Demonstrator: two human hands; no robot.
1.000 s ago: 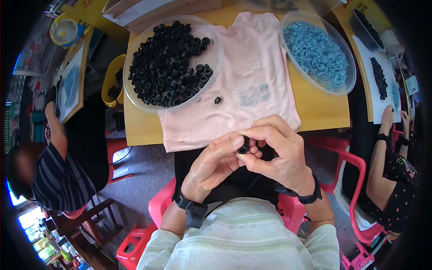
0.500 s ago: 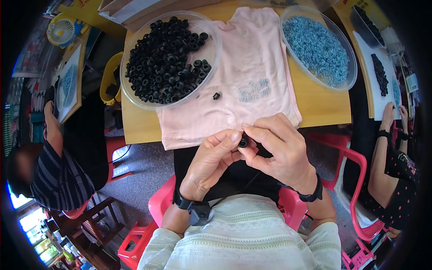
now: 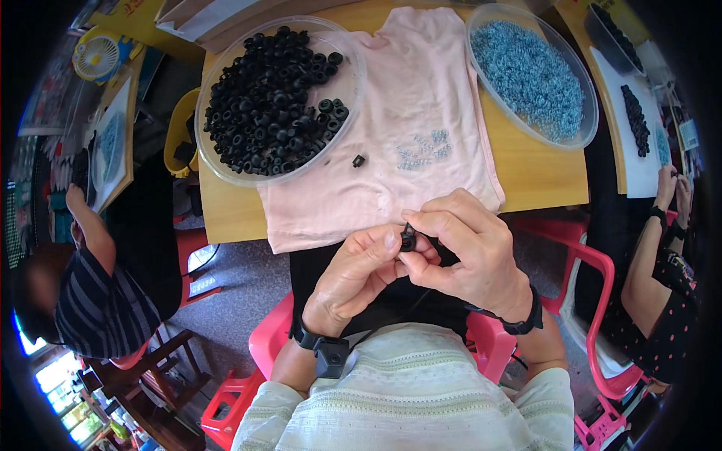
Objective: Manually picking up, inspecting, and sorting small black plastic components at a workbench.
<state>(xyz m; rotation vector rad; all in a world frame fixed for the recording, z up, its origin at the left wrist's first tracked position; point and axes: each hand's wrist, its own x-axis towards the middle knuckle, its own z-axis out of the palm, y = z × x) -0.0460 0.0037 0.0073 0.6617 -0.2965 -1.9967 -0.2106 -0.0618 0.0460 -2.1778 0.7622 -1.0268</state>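
Just beyond the near table edge, my two hands meet around a small black hollow part (image 3: 407, 242) with a round opening. My left hand (image 3: 359, 269) grips its left side between thumb and fingers. Thumb and forefinger of my right hand (image 3: 474, 244) are closed at its right side and top; whether a tiny piece is also pinched there I cannot make out. One loose black part (image 3: 359, 161) lies on the pink cloth (image 3: 406, 83). Near it on the cloth is a small patch of tiny clear-blue, spring-like coils (image 3: 424, 149).
At the far left stands a round clear tub (image 3: 353, 75) heaped with black parts. An oval clear tub (image 3: 589, 120) of blue coils sits at the far right. Other people work at the left table (image 3: 128, 143) and right table (image 3: 613, 143). A yellow basket (image 3: 177, 135) is left of my table.
The black part has turned slightly between my fingers, showing more of its opening. My left fingers have shifted a little on it. Co-workers' hands at both sides have moved.
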